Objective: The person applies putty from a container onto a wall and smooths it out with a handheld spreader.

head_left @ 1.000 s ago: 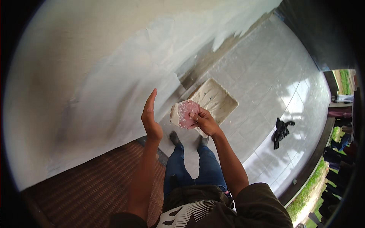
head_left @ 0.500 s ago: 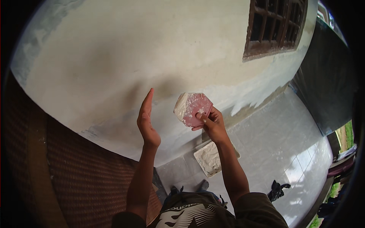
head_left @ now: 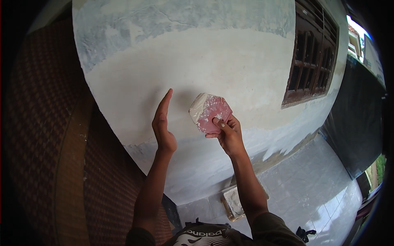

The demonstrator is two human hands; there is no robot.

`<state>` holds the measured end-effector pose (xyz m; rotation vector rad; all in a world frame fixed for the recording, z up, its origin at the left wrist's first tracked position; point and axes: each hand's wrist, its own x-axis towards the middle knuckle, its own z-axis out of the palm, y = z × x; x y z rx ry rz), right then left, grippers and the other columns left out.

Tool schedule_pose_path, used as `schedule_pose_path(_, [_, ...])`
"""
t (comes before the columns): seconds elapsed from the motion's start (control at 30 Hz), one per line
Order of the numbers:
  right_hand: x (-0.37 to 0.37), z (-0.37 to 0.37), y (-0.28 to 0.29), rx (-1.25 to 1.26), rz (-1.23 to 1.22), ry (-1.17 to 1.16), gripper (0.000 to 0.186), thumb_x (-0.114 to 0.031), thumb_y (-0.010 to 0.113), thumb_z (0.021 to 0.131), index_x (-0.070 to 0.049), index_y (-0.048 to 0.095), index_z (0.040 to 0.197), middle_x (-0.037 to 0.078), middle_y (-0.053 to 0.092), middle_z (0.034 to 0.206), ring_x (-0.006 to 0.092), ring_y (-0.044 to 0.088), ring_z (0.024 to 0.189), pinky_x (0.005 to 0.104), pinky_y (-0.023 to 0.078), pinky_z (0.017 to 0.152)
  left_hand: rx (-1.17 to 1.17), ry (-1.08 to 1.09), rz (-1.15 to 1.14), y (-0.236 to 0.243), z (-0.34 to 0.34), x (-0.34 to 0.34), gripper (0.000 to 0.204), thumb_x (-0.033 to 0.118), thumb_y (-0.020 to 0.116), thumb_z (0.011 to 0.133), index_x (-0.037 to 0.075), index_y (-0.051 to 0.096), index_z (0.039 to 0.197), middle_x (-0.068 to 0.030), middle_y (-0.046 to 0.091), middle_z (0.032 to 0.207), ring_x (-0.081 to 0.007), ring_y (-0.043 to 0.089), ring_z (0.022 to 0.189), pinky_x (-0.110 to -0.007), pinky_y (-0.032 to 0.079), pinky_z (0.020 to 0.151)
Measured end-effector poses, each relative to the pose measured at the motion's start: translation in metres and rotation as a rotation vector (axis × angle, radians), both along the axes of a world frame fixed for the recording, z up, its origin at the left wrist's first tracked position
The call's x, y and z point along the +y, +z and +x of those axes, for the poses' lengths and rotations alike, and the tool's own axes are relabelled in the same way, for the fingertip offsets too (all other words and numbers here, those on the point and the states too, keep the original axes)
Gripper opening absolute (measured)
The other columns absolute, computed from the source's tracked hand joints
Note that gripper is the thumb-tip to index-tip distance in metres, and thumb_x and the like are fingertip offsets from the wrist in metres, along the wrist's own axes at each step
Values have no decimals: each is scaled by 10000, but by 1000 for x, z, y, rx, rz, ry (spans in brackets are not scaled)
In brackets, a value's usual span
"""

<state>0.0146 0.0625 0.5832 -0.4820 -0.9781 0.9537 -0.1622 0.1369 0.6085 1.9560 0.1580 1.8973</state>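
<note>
Raised in front of the plastered wall, my left hand is held upright and open, its fingers straight with nothing in them. Just to its right, my right hand grips a pink, flat, angular scraper by its lower right part, thumb on its face. A thick band of cream plaster lies along the scraper's upper left edge, and white flecks dot the pink surface. A pale tray of plaster rests on the floor below, partly hidden by my right forearm.
A brown wooden barred window is in the wall at upper right. Dark red woven panelling fills the left side, a dark sheet stands at right, and a black crumpled bag lies on the grey tiled floor.
The view has tilted up from the floor and tray to the wall and window. Both hands have stayed raised, the right still holding the scraper, with more of the wall now behind them.
</note>
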Motion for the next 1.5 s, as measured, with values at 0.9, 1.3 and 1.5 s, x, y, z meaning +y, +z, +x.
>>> schedule_pose_path(0.9, [70,-67,131,-204,320,-188,258,-35,593,939,41,583,1185,120,659,1114,184,658,992,362,558,877,-30,110,339,122,-77,79,533,252,275,1002,-86,459,1371,-233,489,1414,-340,416,1365,-412,281,1148])
schedule_pose_path(1.3, [113,-59,365,-617,824,-1086,207,-142,676,861,36,688,967,130,697,881,210,675,836,342,534,795,-121,565,624,264,-100,129,436,105,369,952,-106,521,1302,-290,534,1337,-398,472,1309,-434,344,1116])
schedule_pose_path(1.5, [138,-78,437,-846,1118,-1496,222,-70,573,848,-2,701,1016,201,688,895,372,662,794,409,526,761,-71,908,711,285,-108,159,438,110,423,941,-72,508,1330,-226,519,1384,-352,424,1359,-468,277,1155])
